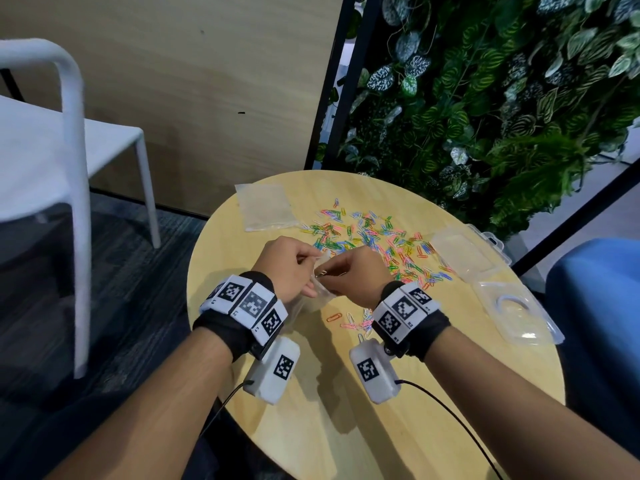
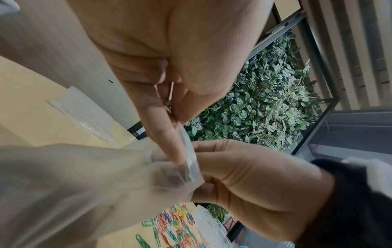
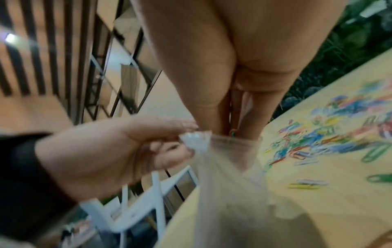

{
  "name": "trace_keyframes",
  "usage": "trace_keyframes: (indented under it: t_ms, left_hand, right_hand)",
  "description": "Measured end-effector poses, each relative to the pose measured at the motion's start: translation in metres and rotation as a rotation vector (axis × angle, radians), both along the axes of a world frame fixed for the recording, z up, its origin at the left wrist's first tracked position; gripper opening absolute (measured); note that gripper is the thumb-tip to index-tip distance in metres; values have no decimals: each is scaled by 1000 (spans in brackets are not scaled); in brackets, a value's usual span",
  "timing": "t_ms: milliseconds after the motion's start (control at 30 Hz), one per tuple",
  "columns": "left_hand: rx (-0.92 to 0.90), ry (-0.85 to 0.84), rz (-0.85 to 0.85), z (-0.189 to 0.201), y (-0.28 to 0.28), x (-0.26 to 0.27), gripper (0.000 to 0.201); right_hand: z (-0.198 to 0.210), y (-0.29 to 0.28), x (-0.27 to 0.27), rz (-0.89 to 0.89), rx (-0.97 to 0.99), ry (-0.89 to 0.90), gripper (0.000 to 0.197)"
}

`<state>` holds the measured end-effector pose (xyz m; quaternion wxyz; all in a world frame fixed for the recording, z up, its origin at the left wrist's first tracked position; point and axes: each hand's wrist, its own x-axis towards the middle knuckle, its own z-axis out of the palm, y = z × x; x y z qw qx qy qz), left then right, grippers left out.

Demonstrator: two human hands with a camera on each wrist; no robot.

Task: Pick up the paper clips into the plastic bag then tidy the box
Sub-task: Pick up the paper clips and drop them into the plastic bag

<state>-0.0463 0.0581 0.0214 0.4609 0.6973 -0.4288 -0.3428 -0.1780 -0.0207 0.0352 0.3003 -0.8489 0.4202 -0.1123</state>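
Paper clips (image 1: 374,237) are scattered in many colours across the far middle of the round wooden table (image 1: 311,427); a few more (image 1: 356,322) lie near the right wrist. In the head view the plastic bag (image 1: 313,296) is held above the near middle of the table between both hands. Its mouth is pinched by the left hand (image 1: 289,268) on the left side, and the right hand (image 1: 356,271) is bunched at the opening – fingers curled over it. A second flat bag (image 1: 266,207) lies at the far left of the table. The clear box (image 1: 471,251) sits open at the right, with a clear lid or tray (image 1: 516,313) nearer beside it. A white chair (image 1: 69,150) stands to the left; a leafy wall (image 1: 502,98) is seen at the far right.

Left wrist view: the bag's rim (image 2: 191,161) is gripped between the left thumb and fingers (image 2: 161,124), with the right hand (image 2: 254,177) closed against it. Clips (image 2: 174,224) are seen below.

Right wrist view, blurred: the right fingertips (image 3: 248,127) are dipped into the bag mouth (image 3: 233,144), a green clip (image 3: 233,133) pinched between them – the gathered rim is held by the left hand (image 3: 118,151).
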Motion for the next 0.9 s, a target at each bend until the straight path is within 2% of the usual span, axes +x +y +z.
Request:
trace_keyframes:
  t_ms: [100,167,200,267,333,367,433,533,600,800,900]
  left_hand:
    - [17,22,-17,0,2,-2,22]
    - [8,20,-16,0,3,-3,22]
    - [6,7,-13,0,3,-2,22]
    - [5,-5,-4,0,2,0,22]
    - [9,-1,14,1,1,2,22]
    - [10,-4,22,2,1,4,23]
    - [8,-13,35,2,2,7,23]
    - [17,-5,40,0,0,8,23]
    - [28,7,36,-1,-2,6,23]
    - [47,-5,24,-1,-6,-2,23]
    - [53,-11,19,-4,-9,-5,24]
  right_hand:
    - [-5,2,-2,81,-161,76,14]
    - [-5,2,-5,131,-114,95,21]
    - [-3,0,-7,134,-42,40,24]
    - [5,-2,-15,88,100,-180,20]
    - [9,-7,-27,1,109,-367,19]
    - [6,-11,-35,-23,55,-373,21]
    - [-11,-14,-52,73,-127,-170,25]
    - [-58,-5,-80,569,-418,364,50]
    - [-84,-2,-96,735,-499,602,60]
    - [-94,-33,-121,538,-452,743,67]
    - [-88,-41,-116,437,-367,674,76]
